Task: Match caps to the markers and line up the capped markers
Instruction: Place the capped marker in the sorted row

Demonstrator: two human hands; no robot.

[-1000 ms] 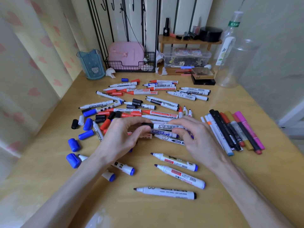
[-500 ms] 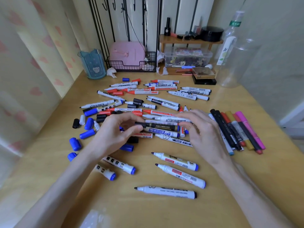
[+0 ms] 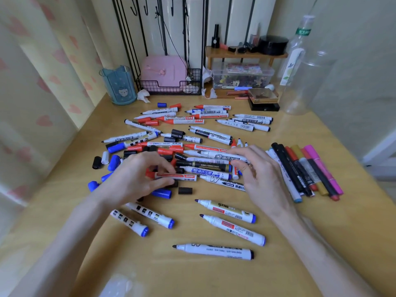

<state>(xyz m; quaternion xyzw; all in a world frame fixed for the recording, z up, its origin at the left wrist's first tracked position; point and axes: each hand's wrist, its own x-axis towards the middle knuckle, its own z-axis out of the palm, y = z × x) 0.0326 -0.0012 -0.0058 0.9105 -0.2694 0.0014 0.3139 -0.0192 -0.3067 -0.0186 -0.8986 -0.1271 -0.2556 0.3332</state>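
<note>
A person's left hand [image 3: 137, 179] pinches a white marker with a red cap [image 3: 173, 176] at the centre of a yellow wooden table [image 3: 214, 277]. The right hand [image 3: 259, 176] curls over the loose marker pile [image 3: 205, 133]; I cannot tell whether it grips anything. A row of capped coloured markers [image 3: 310, 170] lies near the right edge.

Soft, even daylight with faint shadows, a pale sheen on the table [image 3: 214, 279], and wide-angle bending and blur at the edges.

Table [image 3: 278, 275]: smooth, semi-gloss wood-look surface. Markers [image 3: 214, 251]: glossy plastic barrels. Rack [image 3: 169, 88]: black wire metal. Bottle [image 3: 300, 67]: clear plastic.
</note>
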